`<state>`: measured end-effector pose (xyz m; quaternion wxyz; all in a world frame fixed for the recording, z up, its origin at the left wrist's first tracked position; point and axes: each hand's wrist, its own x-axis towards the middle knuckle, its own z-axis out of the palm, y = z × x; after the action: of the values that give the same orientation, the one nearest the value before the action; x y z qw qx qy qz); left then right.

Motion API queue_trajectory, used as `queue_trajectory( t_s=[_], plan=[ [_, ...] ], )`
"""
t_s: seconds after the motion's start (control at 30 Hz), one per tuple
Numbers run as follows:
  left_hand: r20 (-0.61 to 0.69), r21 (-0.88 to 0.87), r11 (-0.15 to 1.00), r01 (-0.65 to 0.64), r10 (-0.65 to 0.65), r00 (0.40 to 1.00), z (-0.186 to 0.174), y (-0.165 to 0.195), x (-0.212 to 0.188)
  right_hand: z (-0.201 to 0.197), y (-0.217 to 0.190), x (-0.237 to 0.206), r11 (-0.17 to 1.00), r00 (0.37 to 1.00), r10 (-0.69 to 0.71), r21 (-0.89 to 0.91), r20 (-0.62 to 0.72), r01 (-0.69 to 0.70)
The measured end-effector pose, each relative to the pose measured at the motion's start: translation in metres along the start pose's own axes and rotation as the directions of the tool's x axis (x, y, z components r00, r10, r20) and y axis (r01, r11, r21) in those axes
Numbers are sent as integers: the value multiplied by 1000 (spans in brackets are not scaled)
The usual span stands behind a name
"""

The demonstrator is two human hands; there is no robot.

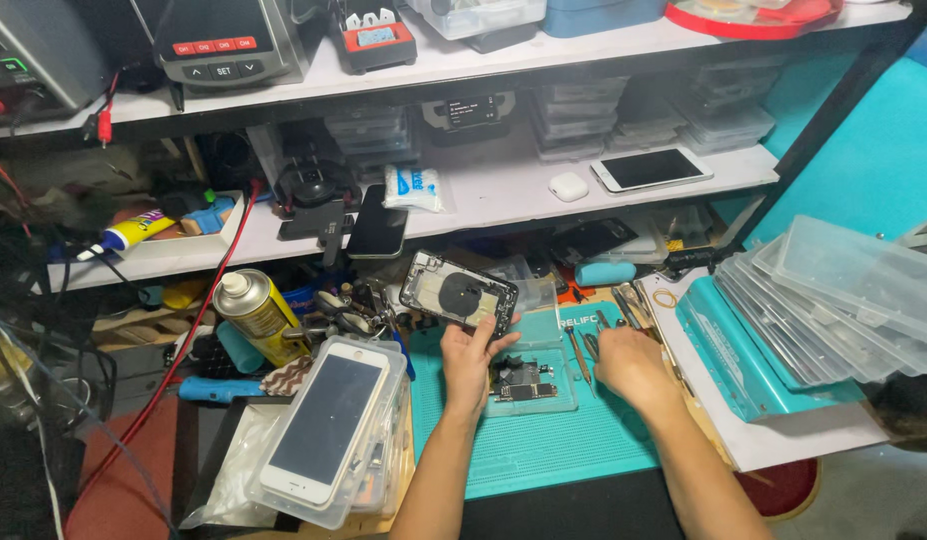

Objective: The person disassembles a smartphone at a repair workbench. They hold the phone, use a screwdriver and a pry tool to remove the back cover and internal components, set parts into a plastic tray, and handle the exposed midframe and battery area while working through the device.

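Just above the middle of the frame, an opened phone shell (457, 291) is held up off the bench, its inner side facing the camera, with a dark round coil showing in its centre. Its long axis runs from upper left to lower right, tilted only a little from level. The left hand (470, 362) grips it from below at the lower right end: fingers are closed on the bottom edge near the corner, so the shell lies up and to the left of the grip, with most of its length hanging free past the hand.

Directly under that hand a small clear tray (531, 385) rests on the teal work mat (543, 450), and a dark circuit board (523, 385) lies inside it. The right hand (631, 362) is just to the right of the tray, knuckles up, fingers curled down among thin metal tools (583, 352) lying on the mat; whether it has actually closed on one I cannot tell. That hand is apart from the shell, so the left one alone carries it.

Farther out, at lower left, a white phone (323, 425) lies face up on a stack of clear cases. A yellow spray can (255, 312) stands left of the shell, and clear plastic boxes (843, 295) are piled at the right edge.
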<state>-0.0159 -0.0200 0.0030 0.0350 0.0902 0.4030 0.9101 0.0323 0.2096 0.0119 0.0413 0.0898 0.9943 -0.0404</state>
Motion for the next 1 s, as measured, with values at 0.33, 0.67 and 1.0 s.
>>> queue_trajectory(
  t_s=[0.33,0.67,1.0],
  plan=[
    [61,-79,997,7,-2,998,2,10,-5,-36,-2,-18,929,999,42,367,24,-48],
    [73,-130,991,6,3,997,4,12,-6,-43,-2,-21,728,930,2,638,-368,251],
    [143,-168,986,8,17,990,9,17,-10,-64,-61,-59,604,749,-228,513,-622,610]
  ],
)
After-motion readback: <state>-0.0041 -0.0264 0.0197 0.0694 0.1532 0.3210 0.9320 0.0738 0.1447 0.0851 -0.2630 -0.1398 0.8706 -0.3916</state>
